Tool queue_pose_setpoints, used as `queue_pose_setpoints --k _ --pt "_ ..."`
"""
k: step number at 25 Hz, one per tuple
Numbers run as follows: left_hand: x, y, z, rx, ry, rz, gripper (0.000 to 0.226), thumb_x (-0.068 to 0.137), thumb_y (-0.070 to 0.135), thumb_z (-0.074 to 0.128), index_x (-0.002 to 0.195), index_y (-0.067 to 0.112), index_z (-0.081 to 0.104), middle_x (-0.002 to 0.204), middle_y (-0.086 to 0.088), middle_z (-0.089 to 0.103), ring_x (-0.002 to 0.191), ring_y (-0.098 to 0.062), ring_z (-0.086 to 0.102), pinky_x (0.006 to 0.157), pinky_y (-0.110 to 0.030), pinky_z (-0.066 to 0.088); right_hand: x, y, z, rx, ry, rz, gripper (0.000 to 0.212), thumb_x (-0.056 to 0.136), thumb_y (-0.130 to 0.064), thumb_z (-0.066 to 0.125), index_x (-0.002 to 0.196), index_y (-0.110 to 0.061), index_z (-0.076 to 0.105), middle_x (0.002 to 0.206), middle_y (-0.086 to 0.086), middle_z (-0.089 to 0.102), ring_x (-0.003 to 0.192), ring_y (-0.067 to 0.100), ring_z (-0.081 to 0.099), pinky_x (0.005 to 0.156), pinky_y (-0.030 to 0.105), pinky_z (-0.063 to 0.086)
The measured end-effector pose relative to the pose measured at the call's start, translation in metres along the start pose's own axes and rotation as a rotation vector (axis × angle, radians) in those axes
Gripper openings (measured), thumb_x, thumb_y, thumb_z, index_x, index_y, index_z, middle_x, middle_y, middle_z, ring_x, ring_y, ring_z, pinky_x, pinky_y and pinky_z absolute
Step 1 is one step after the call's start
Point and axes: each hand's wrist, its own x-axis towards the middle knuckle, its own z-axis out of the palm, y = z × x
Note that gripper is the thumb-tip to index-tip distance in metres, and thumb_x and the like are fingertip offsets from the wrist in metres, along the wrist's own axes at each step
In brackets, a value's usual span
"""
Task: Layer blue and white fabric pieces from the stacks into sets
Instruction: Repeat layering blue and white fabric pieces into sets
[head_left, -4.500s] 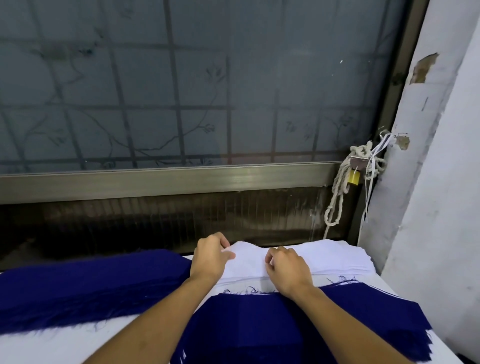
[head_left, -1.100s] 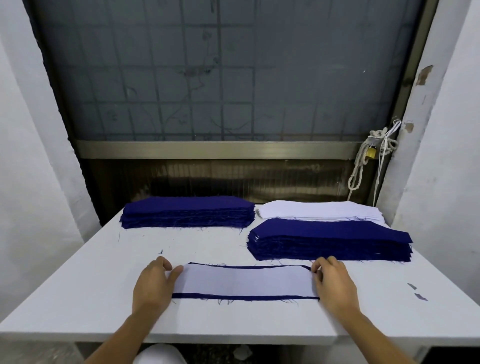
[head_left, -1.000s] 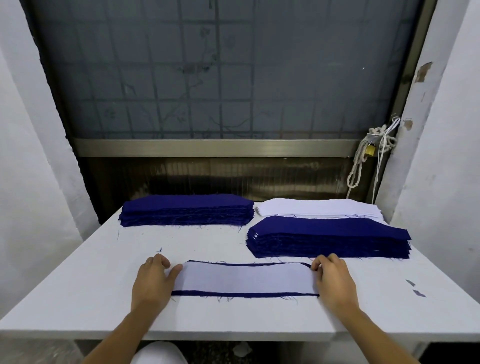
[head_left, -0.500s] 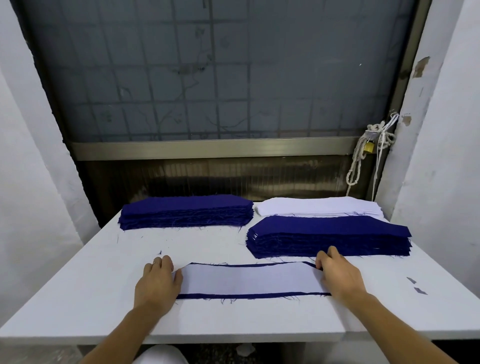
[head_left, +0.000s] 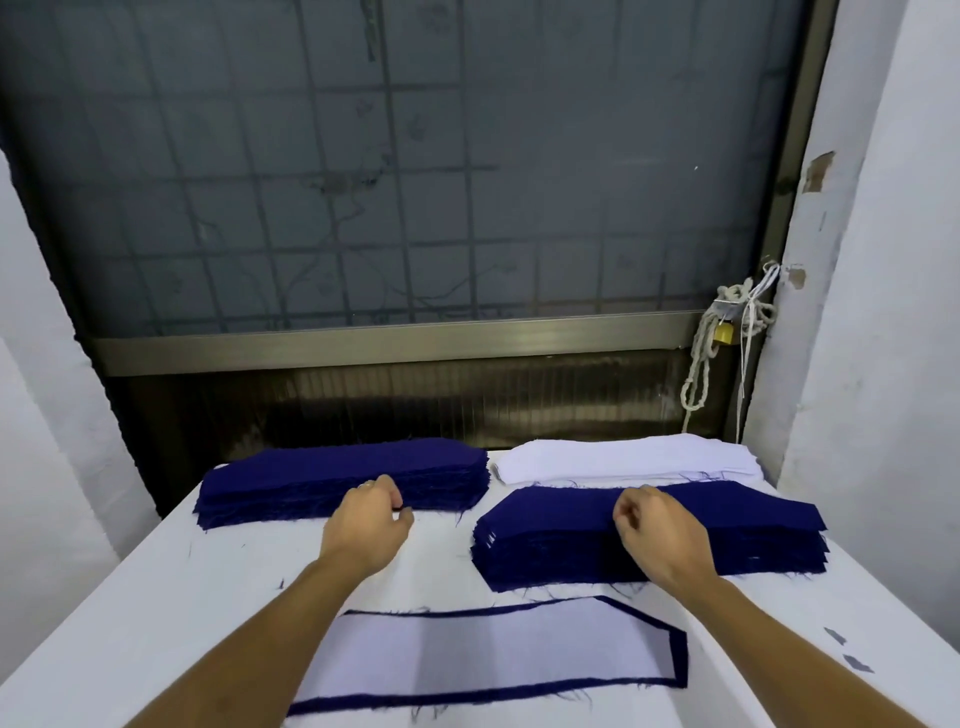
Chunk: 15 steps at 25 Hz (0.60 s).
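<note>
Near the table's front edge lies a layered set (head_left: 483, 654): a white piece on a slightly larger dark blue piece whose border shows all round. Behind it are three stacks: a blue stack (head_left: 291, 480) at the back left, a second blue stack (head_left: 753, 525) at the right, and a white stack (head_left: 623, 457) behind that one. My left hand (head_left: 371, 525) hovers at the front edge of the left blue stack with loosely curled fingers and holds nothing. Over the top of the right blue stack is my right hand (head_left: 657, 535), fingers curled and nothing in its grip.
The white table (head_left: 156, 597) stands against a barred window, with walls close on both sides. A knotted rope with a yellow padlock (head_left: 722, 332) hangs at the right of the window frame. Two small blue scraps (head_left: 852, 660) lie near the table's right edge.
Both hands have left the ends of the layered set and moved forward, the left to the left blue stack and the right to the right blue stack. The set stays flat.
</note>
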Motion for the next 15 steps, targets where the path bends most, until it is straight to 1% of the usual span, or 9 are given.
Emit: queue_pose_setpoints --k 2,4,6,8,10,12,13,15 --pt "0.021 0.025 0.005 -0.034 -0.007 0.014 0.011 0.1 0.034 0.059 0.096 0.023 0.058 0.09 0.005 0.064 0.08 -0.012 0.061 0.066 -0.032 0.056 0.022 -0.001 0.001 0.037 -0.006 0.017 0.015 0.098 -0.026 0.053 0.086 -0.032 0.061 0.087 -0.012 0.062 0.076 0.006 0.056 0.053 0.02 0.039" --pt "0.041 0.05 0.016 -0.073 -0.032 0.027 0.012 0.101 0.034 0.058 0.096 0.023 0.06 0.088 0.006 0.065 0.078 -0.011 0.063 0.066 -0.029 0.056 0.045 -0.001 0.003 0.063 -0.011 0.029 0.014 0.098 -0.026 0.053 0.089 -0.031 0.063 0.087 -0.012 0.064 0.077 0.007 0.057 0.054 0.022 0.043" --pt "0.061 0.071 0.03 -0.103 -0.06 0.032 0.013 0.102 0.035 0.058 0.097 0.023 0.061 0.086 0.005 0.067 0.077 -0.012 0.064 0.064 -0.027 0.053 0.067 -0.001 0.009 0.081 -0.017 0.037 0.013 0.098 -0.026 0.054 0.093 -0.031 0.065 0.092 -0.012 0.065 0.083 0.008 0.058 0.064 0.024 0.052" --pt "0.078 0.086 0.046 -0.122 -0.08 0.034 0.015 0.102 0.035 0.058 0.097 0.022 0.063 0.088 0.004 0.068 0.078 -0.012 0.064 0.063 -0.024 0.048 0.085 0.0 0.016 0.079 -0.033 0.041 0.011 0.098 -0.025 0.056 0.096 -0.031 0.066 0.097 -0.011 0.065 0.087 0.008 0.058 0.076 0.025 0.055" --pt "0.097 0.098 0.065 -0.129 -0.098 0.056 0.017 0.102 0.035 0.058 0.099 0.02 0.066 0.092 0.003 0.069 0.08 -0.011 0.064 0.066 -0.024 0.051 0.105 0.003 0.026 0.07 -0.053 0.034 0.009 0.097 -0.027 0.059 0.101 -0.03 0.067 0.101 -0.01 0.066 0.088 0.008 0.058 0.082 0.023 0.054" --pt "0.117 0.111 0.085 -0.138 -0.097 0.066 0.02 0.102 0.034 0.059 0.106 0.018 0.07 0.101 0.002 0.07 0.085 -0.011 0.066 0.076 -0.026 0.057 0.124 0.006 0.036 0.067 -0.066 0.027 0.011 0.097 -0.028 0.06 0.106 -0.029 0.067 0.105 -0.009 0.067 0.088 0.008 0.06 0.085 0.023 0.054" --pt "0.126 0.118 0.094 -0.14 -0.086 0.063 0.021 0.102 0.035 0.059 0.11 0.019 0.07 0.108 0.001 0.069 0.088 -0.011 0.066 0.08 -0.026 0.058 0.133 0.007 0.041 0.066 -0.069 0.023 0.011 0.097 -0.028 0.06 0.107 -0.028 0.067 0.106 -0.009 0.067 0.088 0.009 0.061 0.087 0.023 0.054" --pt "0.141 0.13 0.111 -0.131 -0.067 0.057 0.025 0.101 0.037 0.06 0.116 0.019 0.07 0.117 0.001 0.067 0.093 -0.012 0.067 0.082 -0.022 0.057 0.148 0.01 0.05 0.056 -0.079 0.007 0.012 0.098 -0.029 0.06 0.108 -0.027 0.066 0.108 -0.008 0.067 0.091 0.009 0.061 0.088 0.025 0.053"
